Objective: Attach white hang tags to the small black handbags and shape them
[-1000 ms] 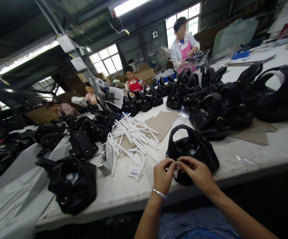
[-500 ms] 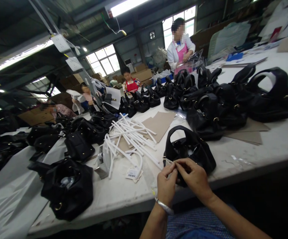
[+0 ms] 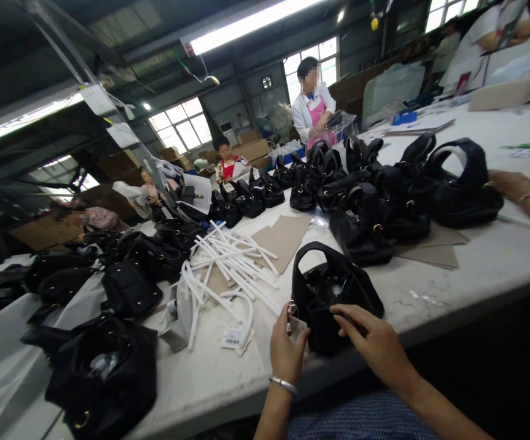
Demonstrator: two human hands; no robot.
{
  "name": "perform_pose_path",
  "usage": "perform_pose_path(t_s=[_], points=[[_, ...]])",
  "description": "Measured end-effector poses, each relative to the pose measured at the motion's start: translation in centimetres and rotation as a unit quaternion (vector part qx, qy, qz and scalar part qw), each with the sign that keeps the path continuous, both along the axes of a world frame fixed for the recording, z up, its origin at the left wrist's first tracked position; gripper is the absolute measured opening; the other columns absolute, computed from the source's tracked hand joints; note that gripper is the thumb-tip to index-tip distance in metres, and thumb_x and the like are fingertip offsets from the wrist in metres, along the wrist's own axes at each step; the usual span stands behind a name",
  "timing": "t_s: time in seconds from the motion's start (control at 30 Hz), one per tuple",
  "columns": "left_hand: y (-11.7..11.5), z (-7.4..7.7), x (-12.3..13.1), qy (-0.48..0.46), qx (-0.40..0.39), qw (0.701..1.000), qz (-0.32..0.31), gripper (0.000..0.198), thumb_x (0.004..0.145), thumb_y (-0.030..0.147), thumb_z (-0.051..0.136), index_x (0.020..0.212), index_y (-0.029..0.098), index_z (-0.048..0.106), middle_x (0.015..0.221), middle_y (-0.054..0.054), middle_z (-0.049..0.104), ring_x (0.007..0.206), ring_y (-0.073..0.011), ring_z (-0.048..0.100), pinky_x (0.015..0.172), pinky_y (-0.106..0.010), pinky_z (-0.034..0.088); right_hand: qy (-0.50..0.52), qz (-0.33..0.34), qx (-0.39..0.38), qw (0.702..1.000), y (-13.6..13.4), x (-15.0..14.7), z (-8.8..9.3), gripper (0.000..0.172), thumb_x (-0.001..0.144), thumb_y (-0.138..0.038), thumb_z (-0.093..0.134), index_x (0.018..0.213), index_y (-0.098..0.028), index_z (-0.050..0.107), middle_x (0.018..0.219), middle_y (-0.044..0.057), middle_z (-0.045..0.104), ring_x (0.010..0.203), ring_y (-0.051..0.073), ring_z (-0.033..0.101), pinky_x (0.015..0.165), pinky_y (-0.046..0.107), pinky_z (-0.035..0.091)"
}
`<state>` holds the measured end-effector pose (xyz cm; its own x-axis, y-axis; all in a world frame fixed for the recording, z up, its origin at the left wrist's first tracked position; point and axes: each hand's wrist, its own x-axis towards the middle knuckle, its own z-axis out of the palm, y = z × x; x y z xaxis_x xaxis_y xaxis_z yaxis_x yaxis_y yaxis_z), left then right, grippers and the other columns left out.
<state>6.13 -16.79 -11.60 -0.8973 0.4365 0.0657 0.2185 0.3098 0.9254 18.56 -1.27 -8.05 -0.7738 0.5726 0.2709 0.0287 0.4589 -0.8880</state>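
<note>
A black handbag [image 3: 361, 287] with an arched handle stands upright at the table's front edge. At its left side, my left hand [image 3: 287, 348] is closed on a small pale tag [image 3: 298, 328], just below a metal ring on the bag. My right hand [image 3: 379, 345] is in front of the bag's right half, fingers bent and a little apart. Nothing shows between those fingertips. Inside the bag's opening there is some clear, shiny stuffing, partly hidden by the front panel.
White tubes [image 3: 232, 263] lie piled on brown card [image 3: 287, 238], beside a barcode tag [image 3: 232, 337]. Another black bag [image 3: 109, 379] stands at the near left. Several black bags [image 3: 366, 220] stand behind. At the right, another person's hand [image 3: 515, 183] touches a bag.
My hands, together at the bag's front before, have moved apart. The left now holds the tag at the left side; the right has drawn away to the right. The view has shifted.
</note>
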Motion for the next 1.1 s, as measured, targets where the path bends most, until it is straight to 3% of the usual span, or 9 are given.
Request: perform_pose_path(t_s=[0.17,0.27,0.4,0.5,0.57,0.7,0.9,1.0,1.1], points=[[-0.7,1.1,-0.1,-0.001,-0.018,1.000,0.023,0.044,0.076,0.034,0.067,0.118,0.020,0.062,0.105,-0.009,0.067,0.093,-0.0219,0.063,0.075,-0.031,0.052,-0.059,0.061,-0.027,0.996,-0.3,1.4,-1.1,0.030,0.092,-0.045,0.050,0.106,-0.024,0.067,0.090,0.002,0.070,0.066,0.014,0.062,0.073,0.028,0.051],[-1.0,2.6,0.3,-0.086,0.061,0.994,0.016,0.037,0.077,0.042,0.066,0.101,0.014,0.067,0.097,-0.010,0.066,0.080,-0.0187,0.062,0.061,-0.026,0.053,-0.100,0.101,-0.041,0.989,-0.8,1.8,-1.3,0.035,0.090,-0.044,0.052,0.115,-0.024,0.064,0.106,0.004,0.069,0.067,0.014,0.061,0.073,0.029,0.051],[0.3,3.7,1.9,-0.268,0.182,0.946,0.006,0.041,0.073,0.043,0.073,0.101,0.013,0.066,0.095,-0.007,0.062,0.071,-0.0099,0.055,0.053,-0.016,0.049,-0.136,0.174,-0.083,0.972,-1.3,2.1,-0.3,0.059,0.081,-0.039,0.064,0.136,-0.023,0.047,0.116,0.005,0.066,0.068,0.014,0.060,0.071,0.028,0.052],[2.1,4.2,3.3,-0.299,0.225,0.928,0.001,0.040,0.076,0.040,0.072,0.105,0.014,0.065,0.101,-0.006,0.061,0.074,-0.0085,0.056,0.055,-0.014,0.050,-0.114,0.186,-0.111,0.970,-1.0,2.3,0.8,0.050,0.079,-0.039,0.065,0.126,-0.023,0.056,0.110,0.003,0.069,0.082,0.018,0.063,0.076,0.028,0.051],[3.1,4.6,3.8,-0.270,0.213,0.938,-0.030,0.041,0.080,0.042,0.068,0.109,0.013,0.064,0.104,-0.009,0.062,0.082,-0.0125,0.059,0.057,-0.015,0.053,-0.095,0.136,-0.108,0.980,-0.2,2.3,1.4,0.035,0.084,-0.044,0.059,0.110,-0.022,0.065,0.103,0.003,0.071,0.091,0.022,0.064,0.080,0.030,0.051],[3.9,5.2,3.3,-0.179,0.140,0.971,-0.068,0.048,0.087,0.051,0.054,0.111,0.011,0.064,0.100,-0.013,0.065,0.086,-0.0196,0.064,0.049,-0.017,0.051,-0.072,0.024,-0.038,0.996,2.8,1.4,2.0,0.029,0.085,-0.047,0.058,0.099,-0.024,0.070,0.099,0.003,0.071,0.092,0.023,0.065,0.084,0.033,0.050],[2.6,5.1,2.5,-0.090,0.050,0.994,-0.039,0.047,0.089,0.052,0.048,0.107,0.012,0.066,0.084,-0.009,0.064,0.063,-0.0128,0.061,0.043,-0.018,0.046,0.009,-0.013,0.081,0.997,6.5,-1.6,2.1,0.021,0.085,-0.039,0.059,0.099,-0.027,0.070,0.100,0.002,0.069,0.095,0.021,0.064,0.089,0.035,0.050],[2.0,5.6,2.7,0.009,0.008,1.000,-0.023,0.036,0.091,0.044,0.049,0.111,0.017,0.065,0.085,-0.007,0.066,0.068,-0.0144,0.063,0.055,-0.023,0.053,0.030,-0.036,0.114,0.992,7.2,-2.3,1.3,0.021,0.088,-0.035,0.054,0.099,-0.025,0.070,0.100,0.003,0.069,0.096,0.021,0.063,0.089,0.037,0.050],[2.8,6.4,2.3,0.208,-0.023,0.976,-0.057,0.025,0.094,0.029,0.048,0.112,0.023,0.064,0.110,-0.007,0.065,0.099,-0.0179,0.062,0.088,-0.032,0.054,0.024,-0.064,0.151,0.986,7.3,-2.5,0.2,0.022,0.089,-0.033,0.053,0.101,-0.024,0.069,0.100,0.005,0.069,0.096,0.022,0.063,0.088,0.039,0.051]])
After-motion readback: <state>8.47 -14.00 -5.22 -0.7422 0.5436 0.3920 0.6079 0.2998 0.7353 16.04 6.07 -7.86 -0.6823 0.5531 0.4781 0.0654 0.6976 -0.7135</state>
